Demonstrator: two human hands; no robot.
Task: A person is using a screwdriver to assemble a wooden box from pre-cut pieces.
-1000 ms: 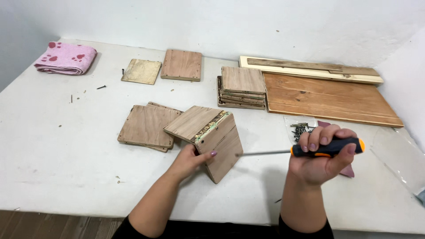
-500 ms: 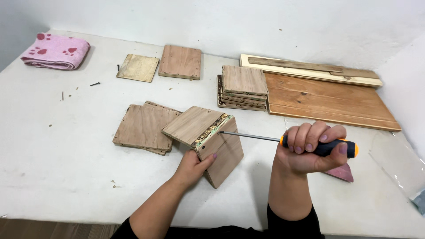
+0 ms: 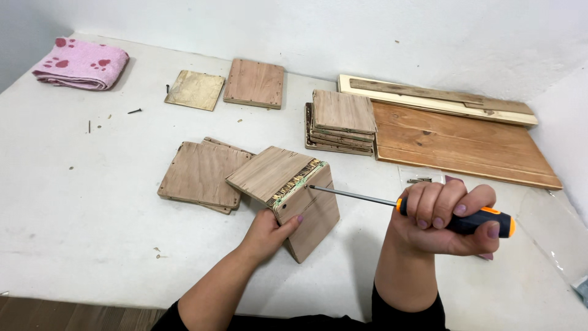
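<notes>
My left hand (image 3: 266,234) steadies a small wooden assembly (image 3: 288,187) made of two square plywood panels joined at an edge, one panel lying flat, the other sloping down toward me. My right hand (image 3: 438,217) grips a screwdriver (image 3: 429,211) with an orange and black handle. Its thin metal shaft points left, and the tip touches the upper edge of the sloping panel near the joint.
Flat plywood squares (image 3: 202,175) lie left of the assembly. A stack of squares (image 3: 342,119), a long wooden board (image 3: 456,144) and a pale slat (image 3: 429,97) sit at the back right. Two more squares (image 3: 254,83) and a pink towel (image 3: 81,63) lie farther back. Loose screws (image 3: 419,180) are scattered about.
My right hand has carried the screwdriver up and left, bringing its tip from the table side to the panel's upper edge. My left hand stays on the assembly.
</notes>
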